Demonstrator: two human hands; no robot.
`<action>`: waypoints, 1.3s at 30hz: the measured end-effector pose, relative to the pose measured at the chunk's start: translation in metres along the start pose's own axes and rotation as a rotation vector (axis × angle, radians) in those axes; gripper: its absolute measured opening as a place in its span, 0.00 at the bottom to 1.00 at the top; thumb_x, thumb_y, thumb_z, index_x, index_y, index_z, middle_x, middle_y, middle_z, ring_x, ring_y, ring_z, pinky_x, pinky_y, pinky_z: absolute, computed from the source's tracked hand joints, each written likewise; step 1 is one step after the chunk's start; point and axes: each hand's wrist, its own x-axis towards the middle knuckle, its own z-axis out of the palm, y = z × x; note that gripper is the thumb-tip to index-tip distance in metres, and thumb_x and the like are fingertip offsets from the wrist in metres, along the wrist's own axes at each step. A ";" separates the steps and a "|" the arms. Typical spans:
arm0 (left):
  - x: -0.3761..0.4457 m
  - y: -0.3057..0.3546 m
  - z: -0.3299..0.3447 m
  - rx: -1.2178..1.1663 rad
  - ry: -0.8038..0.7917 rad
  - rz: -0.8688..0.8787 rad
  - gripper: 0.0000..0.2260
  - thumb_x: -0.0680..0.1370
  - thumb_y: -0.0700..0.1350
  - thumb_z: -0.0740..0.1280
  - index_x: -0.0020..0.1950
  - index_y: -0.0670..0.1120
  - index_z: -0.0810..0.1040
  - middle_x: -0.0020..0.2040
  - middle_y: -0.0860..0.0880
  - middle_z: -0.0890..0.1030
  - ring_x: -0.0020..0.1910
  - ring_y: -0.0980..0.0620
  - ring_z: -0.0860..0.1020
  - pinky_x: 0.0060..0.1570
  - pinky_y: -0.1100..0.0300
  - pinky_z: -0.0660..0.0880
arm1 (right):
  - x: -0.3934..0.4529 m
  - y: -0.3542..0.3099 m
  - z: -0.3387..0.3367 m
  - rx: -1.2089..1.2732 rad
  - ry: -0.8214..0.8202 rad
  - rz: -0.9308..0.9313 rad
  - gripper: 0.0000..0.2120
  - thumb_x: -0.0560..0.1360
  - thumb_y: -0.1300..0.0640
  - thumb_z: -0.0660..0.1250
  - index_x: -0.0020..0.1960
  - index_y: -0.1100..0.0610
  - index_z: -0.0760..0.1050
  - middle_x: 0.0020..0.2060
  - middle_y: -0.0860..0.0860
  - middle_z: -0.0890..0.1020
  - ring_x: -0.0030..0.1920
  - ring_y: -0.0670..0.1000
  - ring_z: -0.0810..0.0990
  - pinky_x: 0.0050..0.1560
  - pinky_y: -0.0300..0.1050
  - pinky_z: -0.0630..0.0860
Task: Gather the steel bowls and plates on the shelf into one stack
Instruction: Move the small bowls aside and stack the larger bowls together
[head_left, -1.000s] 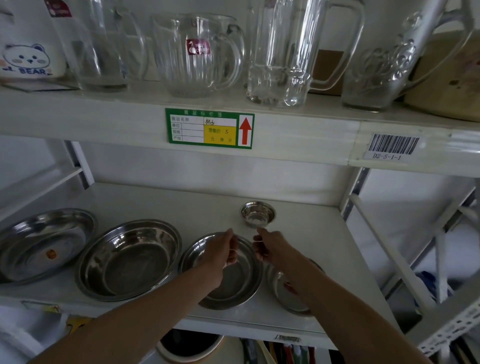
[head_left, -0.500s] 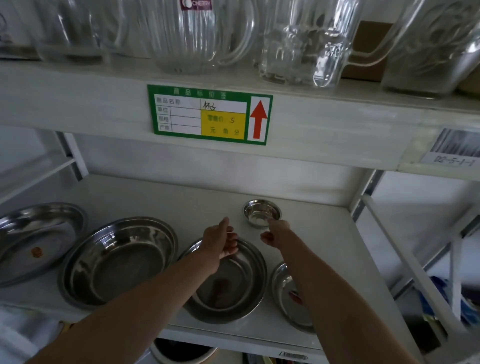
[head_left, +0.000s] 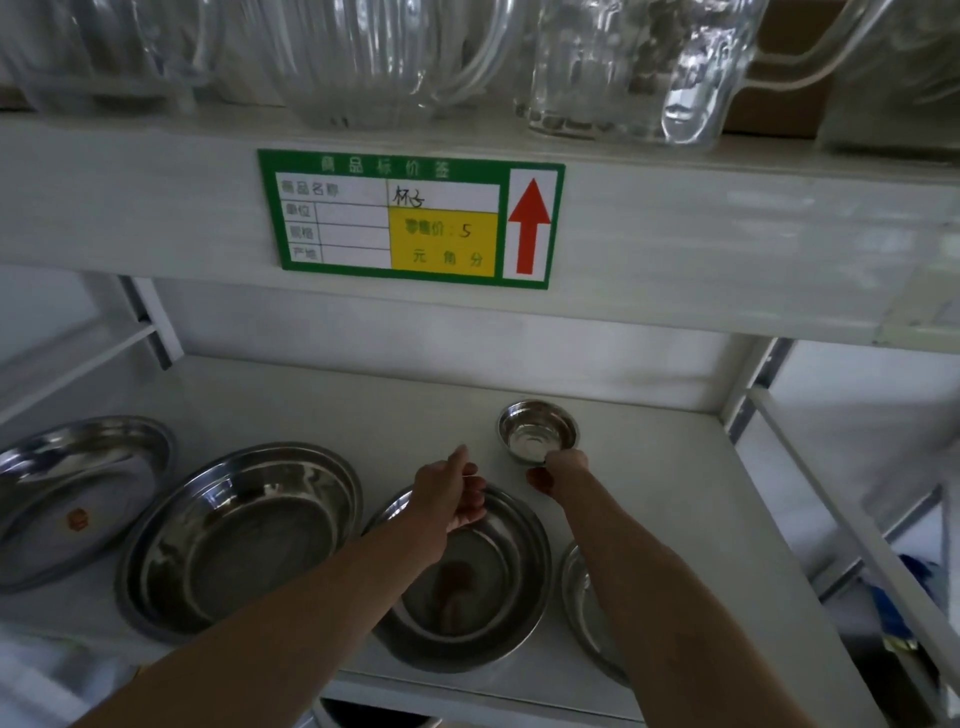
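Several steel dishes lie on the white shelf (head_left: 322, 405). At the back stands a small steel bowl (head_left: 538, 430); my right hand (head_left: 561, 468) pinches its near rim. My left hand (head_left: 451, 491) hovers with curled, slightly parted fingers over the far rim of a mid-sized steel plate (head_left: 467, 582), holding nothing. Left of that lies a larger steel plate (head_left: 239, 535), and at the far left a steel tray (head_left: 72, 493) with an orange sticker. My right forearm partly hides another small steel plate (head_left: 584, 613) at the right front.
An upper shelf edge (head_left: 675, 234) with a green price label (head_left: 410, 218) hangs low over the dishes, carrying several glass jugs (head_left: 623, 67). White shelf uprights (head_left: 753, 379) stand at the right, and a bare strip of shelf lies behind the plates.
My right hand reached back from over the mid-sized plate to the small bowl and closed on its rim. My left hand also moved slightly forward. The camera came closer and tilted up.
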 end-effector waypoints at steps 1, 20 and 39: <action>-0.002 0.001 0.002 0.004 -0.003 -0.001 0.13 0.80 0.50 0.61 0.43 0.42 0.74 0.34 0.45 0.76 0.30 0.50 0.72 0.38 0.57 0.75 | -0.002 -0.001 -0.001 0.025 -0.008 -0.005 0.16 0.75 0.74 0.57 0.62 0.69 0.71 0.33 0.62 0.73 0.29 0.57 0.73 0.16 0.45 0.74; -0.052 -0.015 0.054 0.182 -0.194 0.041 0.11 0.80 0.46 0.61 0.42 0.43 0.75 0.35 0.46 0.78 0.25 0.53 0.72 0.31 0.60 0.73 | -0.085 -0.014 -0.119 0.066 -0.068 -0.083 0.13 0.73 0.70 0.68 0.56 0.74 0.75 0.35 0.63 0.79 0.31 0.57 0.81 0.25 0.43 0.79; -0.105 -0.054 0.107 0.246 -0.359 0.065 0.10 0.79 0.46 0.62 0.43 0.43 0.78 0.35 0.46 0.79 0.28 0.52 0.73 0.30 0.62 0.73 | -0.132 0.051 -0.275 0.121 0.220 -0.031 0.05 0.77 0.67 0.62 0.42 0.67 0.71 0.36 0.64 0.78 0.35 0.58 0.79 0.43 0.54 0.82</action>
